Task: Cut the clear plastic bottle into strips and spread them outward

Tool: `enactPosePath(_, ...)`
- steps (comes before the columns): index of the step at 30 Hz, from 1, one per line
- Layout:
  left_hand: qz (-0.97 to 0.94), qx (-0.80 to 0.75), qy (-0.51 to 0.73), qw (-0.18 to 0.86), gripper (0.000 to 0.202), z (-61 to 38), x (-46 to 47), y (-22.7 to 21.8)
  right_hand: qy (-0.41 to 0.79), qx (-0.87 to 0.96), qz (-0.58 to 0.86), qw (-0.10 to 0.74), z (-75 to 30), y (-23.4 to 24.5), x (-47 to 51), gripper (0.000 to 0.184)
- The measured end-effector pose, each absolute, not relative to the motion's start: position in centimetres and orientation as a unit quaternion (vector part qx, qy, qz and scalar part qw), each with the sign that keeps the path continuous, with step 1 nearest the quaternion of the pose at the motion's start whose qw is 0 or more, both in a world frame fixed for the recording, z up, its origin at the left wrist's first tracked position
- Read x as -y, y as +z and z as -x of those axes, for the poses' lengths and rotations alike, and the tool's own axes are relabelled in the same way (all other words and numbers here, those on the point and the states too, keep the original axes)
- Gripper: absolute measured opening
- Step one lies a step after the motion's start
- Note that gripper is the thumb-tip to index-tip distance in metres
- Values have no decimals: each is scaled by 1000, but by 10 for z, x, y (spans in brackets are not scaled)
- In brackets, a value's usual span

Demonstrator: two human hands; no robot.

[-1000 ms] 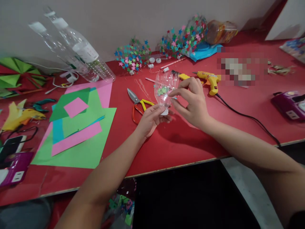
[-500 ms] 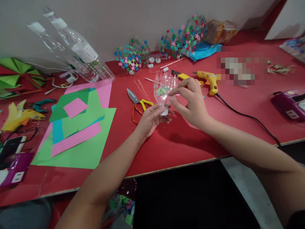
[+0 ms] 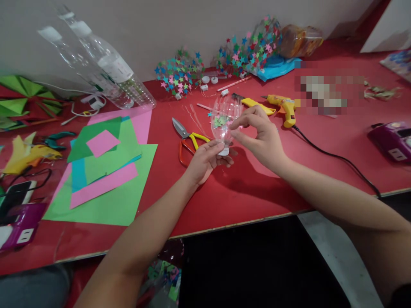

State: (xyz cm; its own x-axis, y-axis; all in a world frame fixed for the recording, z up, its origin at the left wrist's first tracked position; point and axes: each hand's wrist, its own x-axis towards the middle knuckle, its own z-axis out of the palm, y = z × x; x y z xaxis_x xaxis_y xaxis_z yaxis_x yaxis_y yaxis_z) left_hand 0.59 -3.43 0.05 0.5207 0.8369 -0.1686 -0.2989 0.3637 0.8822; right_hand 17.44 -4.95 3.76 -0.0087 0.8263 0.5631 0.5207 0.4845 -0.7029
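Note:
My left hand [image 3: 204, 161] is closed around the neck of a clear plastic bottle top [image 3: 226, 108], cut off and held with its white cap [image 3: 225, 152] downward. Green paper stars [image 3: 219, 121] show at the bottle's wall; whether they are stuck on it or lie behind it, I cannot tell. Thumb and forefinger of my right hand [image 3: 266, 139] come together in a pinch at the right side of the bottle. Anything between those fingertips is too small to make out. Just left of my left hand lie scissors [image 3: 183, 133] with red and yellow handles.
A yellow glue gun [image 3: 287, 109] and a yellow cutter [image 3: 258, 106] lie beyond my right hand. Star-covered clear pieces [image 3: 180, 75] stand along the wall. Coloured paper sheets [image 3: 128, 201] and tall clear bottles [image 3: 112, 68] are at left. A purple box [image 3: 393, 141] sits far right.
The whole view has shifted slightly. The bottle top tilts a little more to the right, with my left hand still on its neck and my right fingers still at its side.

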Motion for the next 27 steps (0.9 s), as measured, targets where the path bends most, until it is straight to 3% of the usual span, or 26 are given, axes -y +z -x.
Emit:
enactPosePath(12,-409,-326,382,762,31,-10,36,4,29,765,471,438,-175,30,49,12)
enactPosePath(27,-406,-330,386,760,30,-8,34,4,43,800,427,420,-172,24,48,19)
